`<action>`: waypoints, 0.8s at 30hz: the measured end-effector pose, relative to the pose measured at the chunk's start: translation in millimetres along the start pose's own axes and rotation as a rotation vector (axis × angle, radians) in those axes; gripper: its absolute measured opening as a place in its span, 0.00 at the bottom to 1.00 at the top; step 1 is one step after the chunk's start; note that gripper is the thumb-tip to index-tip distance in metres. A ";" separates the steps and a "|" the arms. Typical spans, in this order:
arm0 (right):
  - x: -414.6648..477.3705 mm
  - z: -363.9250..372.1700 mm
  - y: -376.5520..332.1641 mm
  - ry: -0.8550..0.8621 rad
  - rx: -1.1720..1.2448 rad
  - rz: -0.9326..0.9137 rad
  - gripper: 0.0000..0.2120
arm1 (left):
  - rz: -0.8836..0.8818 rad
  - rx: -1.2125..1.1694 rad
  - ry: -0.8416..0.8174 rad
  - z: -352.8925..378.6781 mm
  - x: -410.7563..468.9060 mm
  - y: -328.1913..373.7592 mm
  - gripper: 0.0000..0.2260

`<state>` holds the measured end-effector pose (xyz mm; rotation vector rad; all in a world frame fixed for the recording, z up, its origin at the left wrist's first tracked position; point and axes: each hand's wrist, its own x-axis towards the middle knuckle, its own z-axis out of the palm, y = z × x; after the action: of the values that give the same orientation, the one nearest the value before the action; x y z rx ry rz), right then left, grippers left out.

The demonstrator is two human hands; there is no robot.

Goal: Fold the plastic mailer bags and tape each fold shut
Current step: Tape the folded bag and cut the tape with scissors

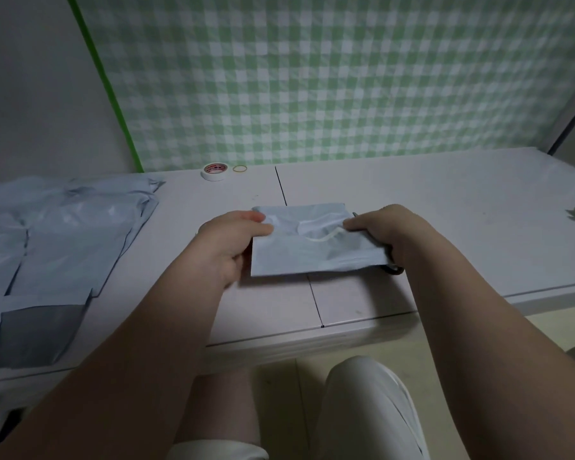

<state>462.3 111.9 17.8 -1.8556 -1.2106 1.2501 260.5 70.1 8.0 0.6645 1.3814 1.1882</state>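
Nearest, on the white table (445, 207), the left hand (233, 240) pinches the left edge of a folded pale-blue mailer bag (316, 254). The right hand (389, 230) grips its right edge, fingers curled round it. The bag lies at the table's middle. A pile of flat mailers (63, 227) spreads to the left. At the far edge sit a tape roll (214, 171) and, just beside it, a rubber band (240, 168).

Setting: domestic room, arranged as a small packing station. Evidence: green-and-white checked sheet (312, 78) hung on plain pale wall (30, 94), edged with bright green tape strip (103, 84); low white panelled surface (445, 200) over pale floor (279, 386); loose pile of pale blue plastic mailer bags (63, 227) at left; small white tape roll with red-printed core (214, 171); thin yellow rubber band (240, 168) just beside it.
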 end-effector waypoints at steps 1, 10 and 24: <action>1.2 -1.8 -2.6 -0.036 0.054 0.011 0.08 | -0.029 -0.050 -0.025 2.6 -1.5 5.2 0.08; 27.3 -23.7 -31.7 -0.181 0.506 -0.062 0.18 | 0.095 -0.186 -0.141 42.0 6.9 51.1 0.13; 168.9 -110.1 -31.0 -0.075 0.973 -0.137 0.05 | 0.133 -0.273 -0.149 203.2 127.2 51.8 0.09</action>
<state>577.3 280.3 20.9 -0.9963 -0.5514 1.4654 415.6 257.7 37.7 0.6432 1.0396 1.3749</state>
